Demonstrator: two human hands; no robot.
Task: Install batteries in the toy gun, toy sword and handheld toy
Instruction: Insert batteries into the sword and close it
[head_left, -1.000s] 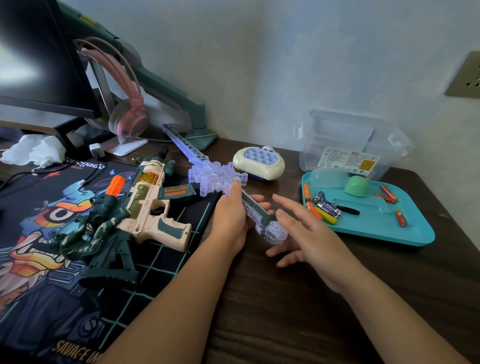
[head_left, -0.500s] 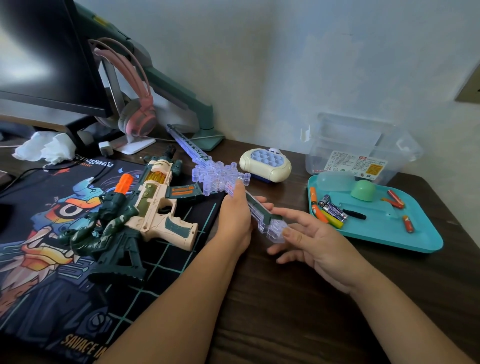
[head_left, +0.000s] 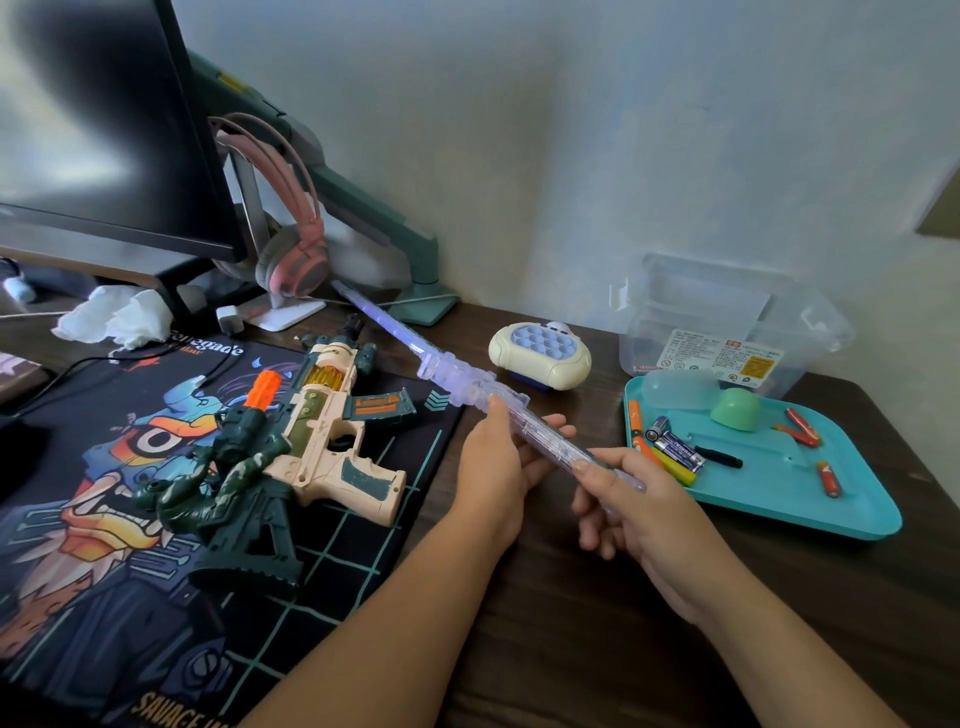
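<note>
step in hand: the toy sword, judged to be at the stage of getting at the battery bay in its hilt; through the clear plastic I cannot tell whether a cover is off or any cells sit inside
sword's place: mid-frame, its hilt raised off the desk between both hands; whether the blade tip rests on anything I cannot tell
long axis: from the blade tip at 10 o'clock, near the foot of the monitor arm, down to the pommel at 4 o'clock
left hand: fingers curled round the grip from beneath, thumb laid up against the guard
right hand: thumb and fingertips pinch the pommel end of the hilt, with the other fingers loosely curled below
relation that matters: the batteries lie in the teal tray at 2 o'clock of the right hand, just beside it; the right hand is much the nearer, and the hilt lies between the left hand and the tray
next move, as a judgement: the left alone would have to steady the sword along that line while the right lets go and reaches to 2 o'clock
toy gun: lying on the printed desk mat at 9 o'clock of the left hand, untouched
handheld toy: on the desk at 12 o'clock of the hands, just beyond the hilt
</note>
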